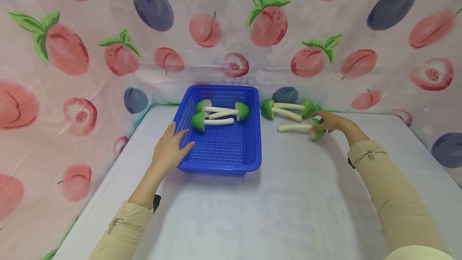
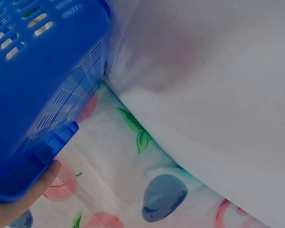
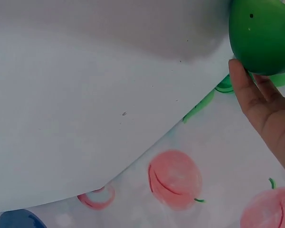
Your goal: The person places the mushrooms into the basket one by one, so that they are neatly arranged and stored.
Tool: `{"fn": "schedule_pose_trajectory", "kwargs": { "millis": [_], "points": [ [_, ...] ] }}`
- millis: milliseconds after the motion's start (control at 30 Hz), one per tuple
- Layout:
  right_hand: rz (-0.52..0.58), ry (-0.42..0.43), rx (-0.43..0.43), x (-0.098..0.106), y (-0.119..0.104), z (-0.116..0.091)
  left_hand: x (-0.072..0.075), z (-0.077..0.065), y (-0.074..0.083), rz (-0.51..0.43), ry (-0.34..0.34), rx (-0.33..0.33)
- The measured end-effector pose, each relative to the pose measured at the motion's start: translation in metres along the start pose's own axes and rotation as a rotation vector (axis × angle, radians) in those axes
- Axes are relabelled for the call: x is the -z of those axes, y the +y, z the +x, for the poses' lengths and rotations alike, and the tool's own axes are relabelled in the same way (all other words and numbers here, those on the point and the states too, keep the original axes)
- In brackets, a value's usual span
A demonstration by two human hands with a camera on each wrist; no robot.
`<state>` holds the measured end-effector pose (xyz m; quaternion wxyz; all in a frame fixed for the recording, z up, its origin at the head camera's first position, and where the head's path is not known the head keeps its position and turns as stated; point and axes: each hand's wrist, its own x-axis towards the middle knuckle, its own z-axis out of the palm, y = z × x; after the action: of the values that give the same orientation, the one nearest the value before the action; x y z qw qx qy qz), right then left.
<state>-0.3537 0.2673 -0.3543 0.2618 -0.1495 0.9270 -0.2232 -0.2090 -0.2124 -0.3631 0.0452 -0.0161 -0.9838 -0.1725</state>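
Note:
My right hand (image 1: 332, 122) grips the green cap of a toy mushroom (image 1: 294, 128), its pale stem pointing left. In the right wrist view the fingers (image 3: 249, 90) lie against the smooth green cap (image 3: 263, 35). Just behind it, two more toy mushrooms (image 1: 285, 112) lie side by side with caps at opposite ends. At the left, my left hand (image 1: 169, 149) rests on the side rim of a blue perforated basket (image 1: 255, 139), fingers spread. The left wrist view shows one finger (image 2: 42, 183) along the rim. Three green-capped mushrooms (image 1: 220, 122) lie inside the basket's far half.
The basket and mushrooms stand on a white-covered table (image 1: 288, 196). A fruit-printed cloth (image 1: 231, 19) hangs behind the table's back edge and along its left side.

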Motion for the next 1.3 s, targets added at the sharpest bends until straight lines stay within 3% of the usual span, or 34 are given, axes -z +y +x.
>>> {"fn": "schedule_pose_trajectory", "kwargs": {
  "millis": [200, 500, 700, 1300],
  "points": [
    [-0.074, 0.076, 0.08, -0.003, 0.0, 0.0, 0.001, 0.0, -0.001, 0.001, 0.003, -0.002],
    [-0.077, 0.073, 0.161, -0.012, 0.003, 0.001, -0.001, 0.001, -0.001, -0.005, -0.005, 0.007],
    [-0.157, 0.115, 0.175, -0.016, 0.002, -0.002, -0.002, 0.002, 0.0, -0.008, -0.005, 0.008],
    [-0.12, 0.258, 0.185, -0.017, -0.002, -0.012, 0.0, 0.001, -0.001, -0.005, -0.003, 0.0]
  ]
}}
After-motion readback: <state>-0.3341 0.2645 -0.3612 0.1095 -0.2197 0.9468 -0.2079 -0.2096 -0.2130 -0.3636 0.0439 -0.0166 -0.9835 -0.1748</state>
